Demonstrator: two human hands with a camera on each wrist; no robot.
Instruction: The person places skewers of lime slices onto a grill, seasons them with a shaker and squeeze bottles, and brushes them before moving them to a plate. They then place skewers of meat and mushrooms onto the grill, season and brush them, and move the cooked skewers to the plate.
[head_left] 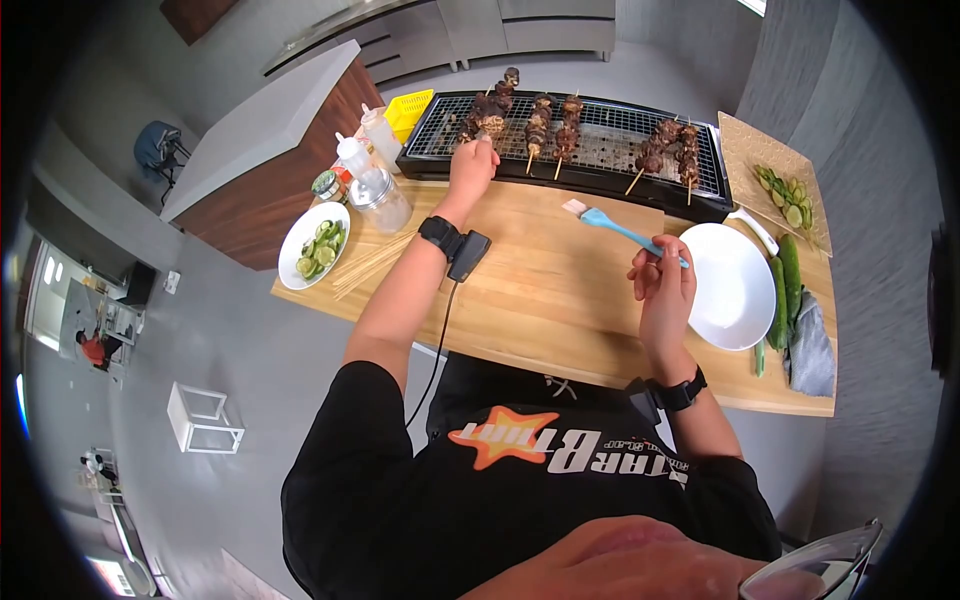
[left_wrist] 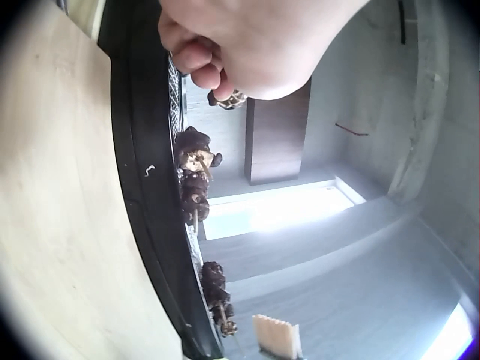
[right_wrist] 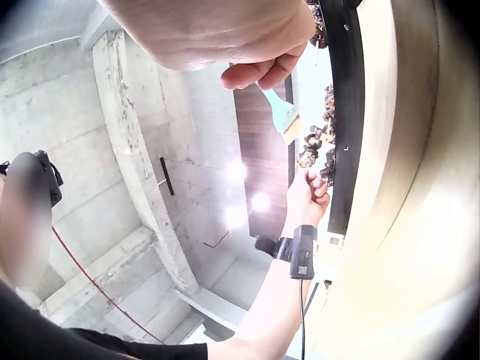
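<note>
At the grill's near left edge, my left hand (head_left: 474, 172) grips the lower end of a meat skewer (head_left: 493, 122), its browned chunks angled up over the wire rack. In the right wrist view that skewer (right_wrist: 308, 154) points toward the brush. My right hand (head_left: 668, 285) pinches the handle of a light blue basting brush (head_left: 622, 229) above the wooden table, bristles pointing left. The left wrist view catches the brush bristles (left_wrist: 277, 335) low in frame. Several more meat skewers (head_left: 567, 130) lie across the black grill (head_left: 610, 178). My left fingers hide the skewer's stick.
A white bowl (head_left: 700, 330) stands right of my right hand, beside cucumbers (head_left: 791, 270) and a grey cloth (head_left: 808, 350). Squeeze bottles (head_left: 380, 135), a glass jar (head_left: 385, 207), a bowl (head_left: 288, 262) of green slices and bamboo sticks (head_left: 372, 264) are at left. A board (head_left: 760, 150) lies right of the grill.
</note>
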